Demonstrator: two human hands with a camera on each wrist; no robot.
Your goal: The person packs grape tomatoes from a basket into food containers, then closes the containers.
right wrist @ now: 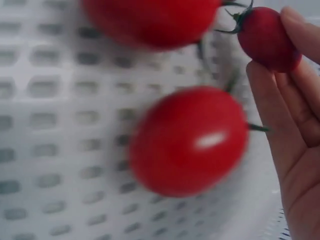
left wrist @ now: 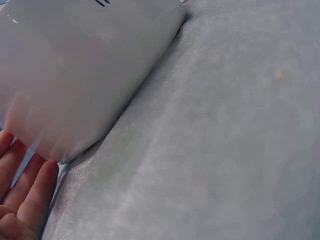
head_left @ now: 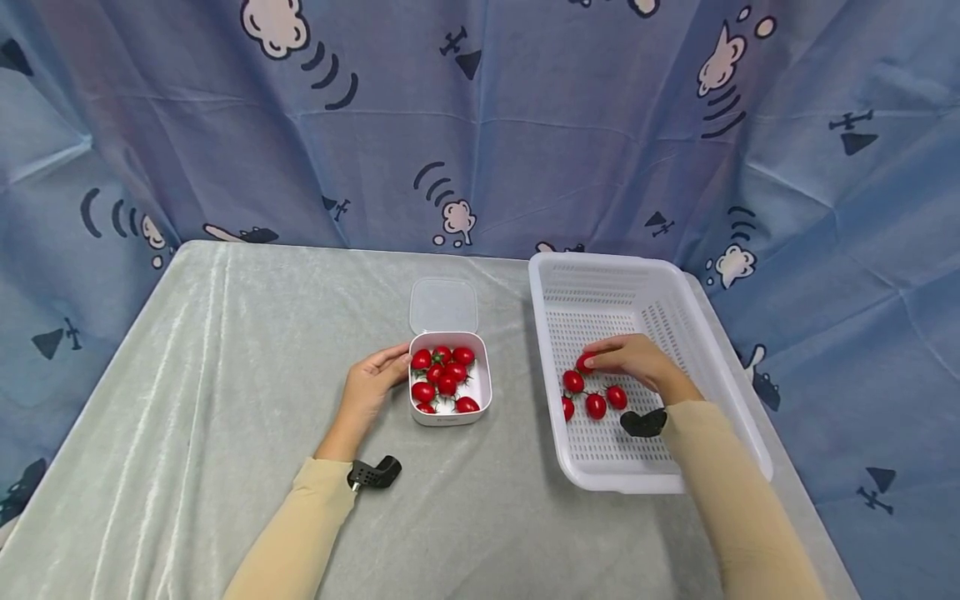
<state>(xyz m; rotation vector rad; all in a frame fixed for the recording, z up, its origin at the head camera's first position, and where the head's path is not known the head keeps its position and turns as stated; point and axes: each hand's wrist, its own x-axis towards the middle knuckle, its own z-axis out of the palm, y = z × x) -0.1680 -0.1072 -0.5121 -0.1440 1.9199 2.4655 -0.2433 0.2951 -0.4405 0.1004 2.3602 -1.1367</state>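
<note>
My right hand (head_left: 639, 360) is inside the white perforated basket (head_left: 723, 392), pinching a cherry tomato (right wrist: 266, 42) between thumb and fingertips. Several other cherry tomatoes (head_left: 596, 406) lie on the basket floor close by, their green stems attached. On the left, the fingers of my left hand (head_left: 367, 387) touch the side of a small white box (head_left: 450, 420), fairly straight against its wall in the left wrist view. Several cherry tomatoes (head_left: 447, 385) sit in this box, with some of its white floor showing between them.
Behind the box, its translucent lid (head_left: 443, 306) extends flat from the back rim. A pale grey cloth (head_left: 255, 358) covers the table. A blue patterned curtain (head_left: 405, 92) hangs along the back and right edges. Black wrist devices (head_left: 375, 472) sit at both wrists.
</note>
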